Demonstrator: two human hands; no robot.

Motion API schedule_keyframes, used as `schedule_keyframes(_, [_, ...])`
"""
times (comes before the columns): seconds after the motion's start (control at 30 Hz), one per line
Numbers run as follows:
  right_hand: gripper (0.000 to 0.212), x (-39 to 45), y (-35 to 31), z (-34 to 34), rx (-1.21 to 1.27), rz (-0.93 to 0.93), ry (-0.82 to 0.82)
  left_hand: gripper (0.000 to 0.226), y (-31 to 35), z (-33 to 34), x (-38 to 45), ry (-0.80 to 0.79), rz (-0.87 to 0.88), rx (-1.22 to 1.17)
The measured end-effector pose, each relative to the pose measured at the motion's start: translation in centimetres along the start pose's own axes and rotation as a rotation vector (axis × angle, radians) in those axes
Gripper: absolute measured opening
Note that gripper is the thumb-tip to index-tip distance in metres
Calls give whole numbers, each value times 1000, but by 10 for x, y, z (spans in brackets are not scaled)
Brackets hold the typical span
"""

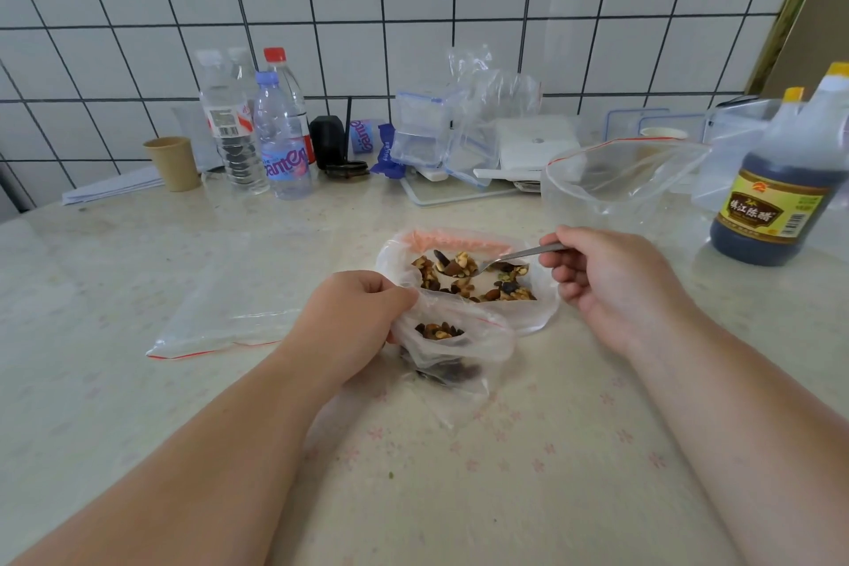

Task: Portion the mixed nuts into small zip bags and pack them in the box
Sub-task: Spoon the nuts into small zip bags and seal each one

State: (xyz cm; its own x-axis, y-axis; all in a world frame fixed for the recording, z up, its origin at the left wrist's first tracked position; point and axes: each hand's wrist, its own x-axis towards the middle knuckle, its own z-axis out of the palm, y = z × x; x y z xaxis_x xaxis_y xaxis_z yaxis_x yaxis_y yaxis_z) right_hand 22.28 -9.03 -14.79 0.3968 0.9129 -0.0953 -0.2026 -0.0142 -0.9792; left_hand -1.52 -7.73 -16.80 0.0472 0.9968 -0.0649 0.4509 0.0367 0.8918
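A white-tiled wall with dark grout backs a pale table [138, 404] covered in a faint pink flower print. The left hand [353, 317] curls its fingers round the mouth of a small zip bag [452, 347], pinching it open; a few nuts lie inside, just right of the fingertips. The right hand [611, 285] pinches the handle of a metal spoon [510, 256], whose loaded bowl sits to the left of its fingers, over the mixed nuts [478, 278] heaped in a larger open bag [468, 244] with a red zip strip. That bag lies between the two hands, just beyond the left knuckles. An empty flat zip bag [216, 317] lies left of the left hand. Beyond the right fingers stands an open, empty zip bag [620, 179], and further right a dark vinegar bottle [776, 193] with a yellow label in Chinese characters. At the wall stand water bottles, one [281, 142] reading "Ganten", a paper cup [172, 163] and clear lidded plastic boxes [425, 129].
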Motion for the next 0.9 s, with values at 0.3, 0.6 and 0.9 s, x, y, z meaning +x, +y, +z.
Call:
schedule_keyframes(0.3, [26,-23,-4,-1,-301,-327,-260,43,2,-1,-1,-27,-23,-39])
schedule_keyframes(0.6, [21,-24,-6,-6,-275,-533,-378,42,-4,-1,3,-6,2,-10])
schedule_keyframes(0.9, [20,-5,11,-4,-549,-454,57,28,-8,2,9,73,32,95])
